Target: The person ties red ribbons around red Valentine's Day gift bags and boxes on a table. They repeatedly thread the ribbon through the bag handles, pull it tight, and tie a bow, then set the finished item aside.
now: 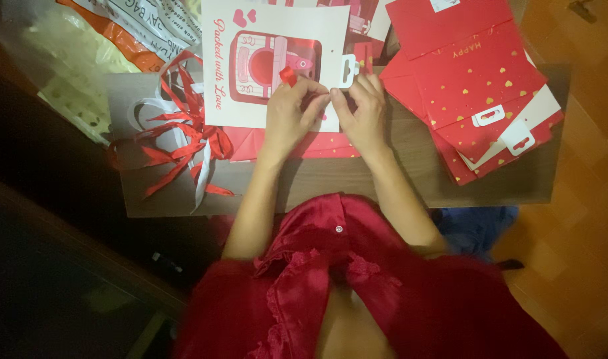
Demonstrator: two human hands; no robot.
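While ribbons lie left, bags right.

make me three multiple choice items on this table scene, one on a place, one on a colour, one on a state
1. Where does the pile of ribbons lie?
A. by the person's left arm
B. on the stack of red bags
C. on the floor

2. What colour is the flat bag under the hands, around its picture?
A. blue
B. white
C. black

3. How do the hands stand?
A. both flat on the table
B. one raised off the table
C. both pinching a red ribbon end at the bag

Answers:
1 A, the pile sits beside the left hand's arm.
2 B, the flat bag is white.
3 C, the left hand and the right hand meet fingertips on a red ribbon end.
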